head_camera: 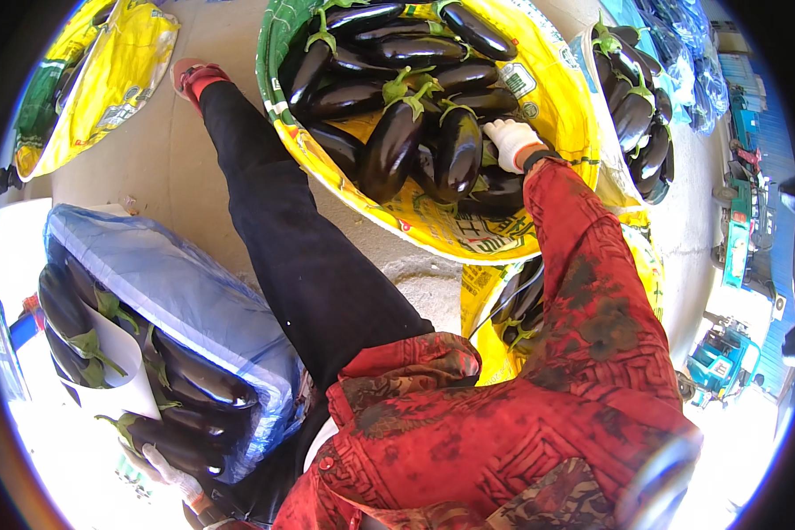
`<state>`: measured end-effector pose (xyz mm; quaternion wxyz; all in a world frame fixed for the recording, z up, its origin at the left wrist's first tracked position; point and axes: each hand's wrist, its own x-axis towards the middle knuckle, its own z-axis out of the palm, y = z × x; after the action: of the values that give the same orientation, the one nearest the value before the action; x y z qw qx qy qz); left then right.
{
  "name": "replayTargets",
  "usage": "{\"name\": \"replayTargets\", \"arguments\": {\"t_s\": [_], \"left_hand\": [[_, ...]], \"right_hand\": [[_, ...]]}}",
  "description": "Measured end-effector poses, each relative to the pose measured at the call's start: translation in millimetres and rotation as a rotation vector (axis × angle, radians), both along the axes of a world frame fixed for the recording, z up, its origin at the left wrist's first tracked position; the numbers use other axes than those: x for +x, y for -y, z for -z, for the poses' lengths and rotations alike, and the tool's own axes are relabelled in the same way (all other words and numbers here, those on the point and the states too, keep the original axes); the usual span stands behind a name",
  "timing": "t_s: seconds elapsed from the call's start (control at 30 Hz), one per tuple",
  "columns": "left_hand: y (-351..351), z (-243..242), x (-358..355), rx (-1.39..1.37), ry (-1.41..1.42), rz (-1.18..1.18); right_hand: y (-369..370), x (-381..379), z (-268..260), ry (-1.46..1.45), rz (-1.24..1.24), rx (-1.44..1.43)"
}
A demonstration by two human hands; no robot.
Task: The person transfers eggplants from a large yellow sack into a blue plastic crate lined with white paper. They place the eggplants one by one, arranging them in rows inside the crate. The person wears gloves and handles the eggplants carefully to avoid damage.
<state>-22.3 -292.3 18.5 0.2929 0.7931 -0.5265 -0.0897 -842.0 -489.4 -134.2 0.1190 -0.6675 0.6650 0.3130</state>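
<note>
My right hand (513, 143), in a white knit glove, reaches into a round yellow and green woven-plastic container (573, 126) of eggplants. Its fingers are curled beside a glossy dark eggplant (458, 154); whether they grip anything is hidden. At the lower left, my left hand (172, 474), also gloved, is against the underside of an eggplant (172, 442), its fingers partly hidden behind it. That eggplant lies at the near edge of a box lined with blue plastic film (172, 265), which holds several eggplants. A curved white sheet (122, 354) stands among them.
More eggplants fill a sack (586, 73) at the right and a yellow bag (480, 285) below the round container. Another yellow sack (122, 73) stands upper left. Blue plastic bags (686, 59) lie upper right. My leg (291, 252) stretches between box and container. Small teal vehicles (722, 364) stand far right.
</note>
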Motion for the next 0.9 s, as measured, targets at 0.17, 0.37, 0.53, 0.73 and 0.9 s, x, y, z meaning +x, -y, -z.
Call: {"name": "replayTargets", "arguments": {"t_s": [0.17,0.37,0.53,0.73,0.9], "left_hand": [[0,-3,-15,-0.045,-0.075,-0.079],[3,-7,-13,-0.002,0.016,-0.049],[1,-2,-23,-0.072,-0.175,-0.111],[1,0,-10,-0.025,-0.033,-0.059],[0,1,-4,-0.024,0.019,-0.002]], "right_hand": [[-18,8,-31,-0.052,-0.036,-0.215],[-8,7,-82,0.396,0.666,-0.888],[11,-15,-103,1.590,1.019,-0.612],[2,19,-86,2.172,1.119,-0.466],[1,81,-88,2.207,1.206,-0.614]]}}
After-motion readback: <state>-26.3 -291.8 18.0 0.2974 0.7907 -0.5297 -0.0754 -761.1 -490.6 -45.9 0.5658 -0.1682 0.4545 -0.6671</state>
